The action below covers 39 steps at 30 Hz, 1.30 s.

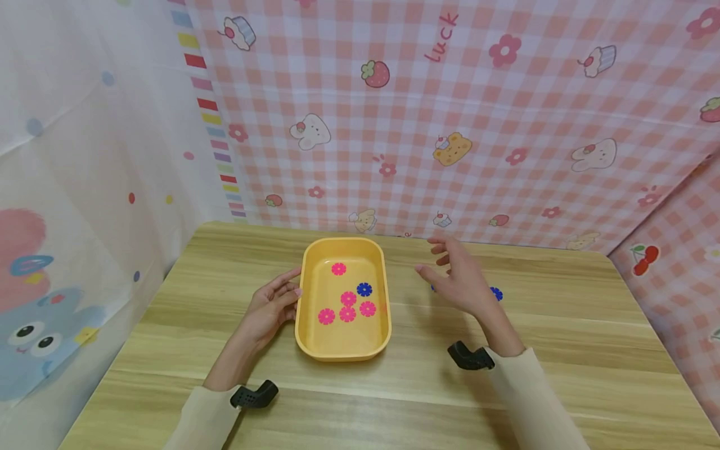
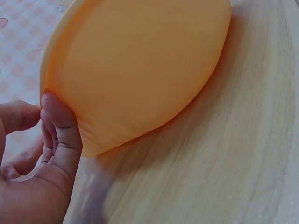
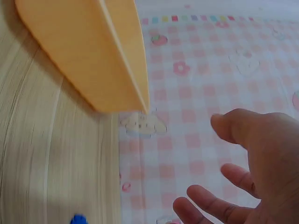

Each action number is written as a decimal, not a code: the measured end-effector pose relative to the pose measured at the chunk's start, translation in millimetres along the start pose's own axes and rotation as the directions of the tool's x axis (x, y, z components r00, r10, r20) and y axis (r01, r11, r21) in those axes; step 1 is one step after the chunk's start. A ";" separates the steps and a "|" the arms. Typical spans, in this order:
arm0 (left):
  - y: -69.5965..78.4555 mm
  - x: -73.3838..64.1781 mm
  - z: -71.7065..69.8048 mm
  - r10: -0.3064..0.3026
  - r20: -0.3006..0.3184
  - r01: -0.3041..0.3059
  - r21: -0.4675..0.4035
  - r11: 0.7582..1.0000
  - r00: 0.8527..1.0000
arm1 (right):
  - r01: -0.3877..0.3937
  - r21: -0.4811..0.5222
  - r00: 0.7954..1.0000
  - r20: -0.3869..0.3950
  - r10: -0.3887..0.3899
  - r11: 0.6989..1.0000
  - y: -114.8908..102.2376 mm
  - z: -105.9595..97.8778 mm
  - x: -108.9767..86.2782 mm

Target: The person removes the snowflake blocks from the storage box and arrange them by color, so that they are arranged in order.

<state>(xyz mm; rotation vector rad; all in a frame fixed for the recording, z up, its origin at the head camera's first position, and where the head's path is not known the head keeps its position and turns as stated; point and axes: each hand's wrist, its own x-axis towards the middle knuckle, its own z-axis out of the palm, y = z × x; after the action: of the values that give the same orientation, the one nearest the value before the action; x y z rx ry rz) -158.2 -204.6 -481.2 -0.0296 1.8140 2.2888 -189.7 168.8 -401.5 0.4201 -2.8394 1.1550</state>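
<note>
A yellow plastic tray [image 1: 342, 340] sits on the table, with several pink snowflake discs [image 1: 326, 316] and one blue snowflake disc [image 1: 364, 289] lying in it. My left hand [image 1: 272, 310] grips the tray's left rim; in the left wrist view the thumb [image 2: 60, 112] and fingers pinch its edge. To the tray's right, my right hand [image 1: 462, 280] hovers over the table, fingers spread apart, with nothing visible between them. Near it lies another blue disc [image 1: 496, 294], partly covered by the wrist. A bit of blue also shows beside the right thumb, mostly hidden.
The wood-grain table [image 1: 349, 412] ends at a pink checked cloth [image 1: 388, 125] hanging behind it. A white patterned cloth [image 1: 112, 156] hangs on the left, and another checked cloth [image 1: 669, 300] on the right. Black wrist mounts sit on both sleeves.
</note>
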 end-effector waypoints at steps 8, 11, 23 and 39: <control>0.7 -0.2 0.3 -0.001 -0.004 0.001 -0.006 1.000 1.000 | -0.029 0.039 0.998 0.062 0.027 0.999 -34.2 21.9 10.6; 1.1 -0.3 0.2 -0.002 -0.002 0.002 -0.004 1.000 1.000 | -0.024 0.041 0.996 0.082 0.021 0.999 -46.2 30.9 14.2; 0.0 -0.7 -1.3 -0.003 -0.001 0.003 -0.011 1.000 1.000 | 0.062 -0.001 0.982 0.179 -0.061 0.998 -80.9 62.7 25.8; 1.0 0.0 0.1 -0.005 -0.001 0.005 -0.013 1.000 1.000 | -0.054 -0.142 0.927 0.360 0.103 0.988 -101.5 96.9 34.7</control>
<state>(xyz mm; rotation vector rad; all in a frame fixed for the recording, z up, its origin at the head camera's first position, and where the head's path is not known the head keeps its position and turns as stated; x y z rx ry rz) -158.4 -204.8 -480.2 -0.0379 1.7982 2.2975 -190.4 24.2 -397.4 0.5738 -3.2576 0.9836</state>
